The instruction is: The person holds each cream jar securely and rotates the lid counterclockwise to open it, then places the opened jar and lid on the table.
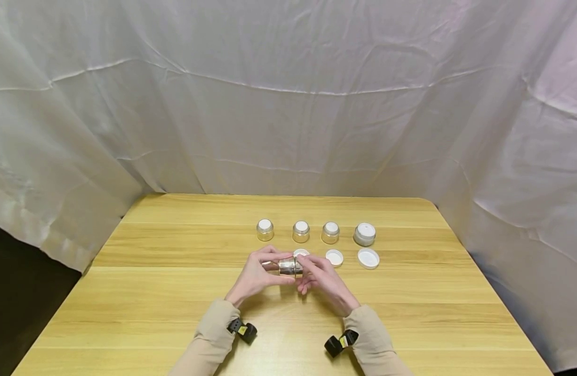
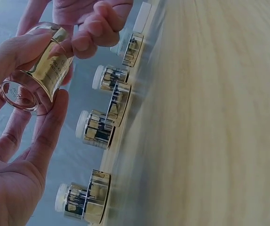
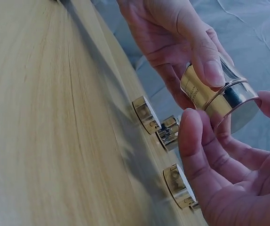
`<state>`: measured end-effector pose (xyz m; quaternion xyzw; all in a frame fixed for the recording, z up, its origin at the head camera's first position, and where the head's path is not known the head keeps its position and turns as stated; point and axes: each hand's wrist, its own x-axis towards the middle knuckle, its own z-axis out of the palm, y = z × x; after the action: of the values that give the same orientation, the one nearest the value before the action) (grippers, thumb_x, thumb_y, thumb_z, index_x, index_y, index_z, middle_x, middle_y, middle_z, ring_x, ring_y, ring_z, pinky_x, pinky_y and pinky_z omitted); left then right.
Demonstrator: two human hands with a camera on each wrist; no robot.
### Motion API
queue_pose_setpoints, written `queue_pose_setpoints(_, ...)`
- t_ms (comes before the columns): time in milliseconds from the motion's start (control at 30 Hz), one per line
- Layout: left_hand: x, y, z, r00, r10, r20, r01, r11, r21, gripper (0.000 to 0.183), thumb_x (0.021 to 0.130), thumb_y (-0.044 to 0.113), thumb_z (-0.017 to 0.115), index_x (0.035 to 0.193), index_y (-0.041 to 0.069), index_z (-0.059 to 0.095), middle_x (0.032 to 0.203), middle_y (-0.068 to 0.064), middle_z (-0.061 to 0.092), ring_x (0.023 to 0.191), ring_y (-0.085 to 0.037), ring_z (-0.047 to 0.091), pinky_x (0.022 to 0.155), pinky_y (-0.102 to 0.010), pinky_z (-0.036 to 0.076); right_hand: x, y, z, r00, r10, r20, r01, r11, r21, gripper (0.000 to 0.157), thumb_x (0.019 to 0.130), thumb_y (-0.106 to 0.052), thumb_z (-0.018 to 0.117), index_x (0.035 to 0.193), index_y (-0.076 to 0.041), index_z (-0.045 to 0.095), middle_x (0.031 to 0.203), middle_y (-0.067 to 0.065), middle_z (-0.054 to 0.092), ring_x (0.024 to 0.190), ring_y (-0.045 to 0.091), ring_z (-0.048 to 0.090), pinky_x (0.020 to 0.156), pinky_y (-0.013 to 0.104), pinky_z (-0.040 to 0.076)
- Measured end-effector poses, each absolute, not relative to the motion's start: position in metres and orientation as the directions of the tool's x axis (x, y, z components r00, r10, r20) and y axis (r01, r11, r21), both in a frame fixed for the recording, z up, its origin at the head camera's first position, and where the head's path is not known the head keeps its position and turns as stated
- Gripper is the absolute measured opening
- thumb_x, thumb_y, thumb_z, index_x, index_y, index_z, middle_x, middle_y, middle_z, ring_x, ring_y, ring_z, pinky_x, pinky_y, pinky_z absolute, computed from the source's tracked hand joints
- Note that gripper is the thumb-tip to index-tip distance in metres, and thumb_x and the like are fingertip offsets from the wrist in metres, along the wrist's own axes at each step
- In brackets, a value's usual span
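A shiny gold jar lies sideways in the air between both hands, above the near middle of the table. My left hand grips its printed body between thumb and fingers, with the clear round base facing left. From the other side, my right hand pinches the gold lid at the jar's right end. In the right wrist view a thin ridge marks where lid and body meet. The left thumb lies along the body near that ridge.
Beyond the hands stands a row of gold jars with white tops, plus a wider pale jar at right. Loose lids lie white side up before them, including one lid and a larger lid. A grey curtain hangs behind the wooden table.
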<state>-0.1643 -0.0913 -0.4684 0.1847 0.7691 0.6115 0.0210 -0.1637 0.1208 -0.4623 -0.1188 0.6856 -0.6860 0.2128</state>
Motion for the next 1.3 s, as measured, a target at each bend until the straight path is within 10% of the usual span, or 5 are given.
queue_pose_setpoints(1300,-0.1646,-0.0912,-0.4686,-0.936,0.308,0.172,0.236,0.185,0.954,0.058,0.067,0.013,0.093,0.121,0.009,0.073,0.102,-0.008,0.065,0.100,-0.013,0.062,0.099,-0.031,0.056,-0.1629,0.1210,-0.4612,-0.889,-0.445,-0.104,0.118,-0.003,-0.993,0.050,0.101,-0.027,0.058,0.131,0.012,0.050,0.096,0.001,0.067,0.073,0.014,0.065,0.068,0.024,0.059)
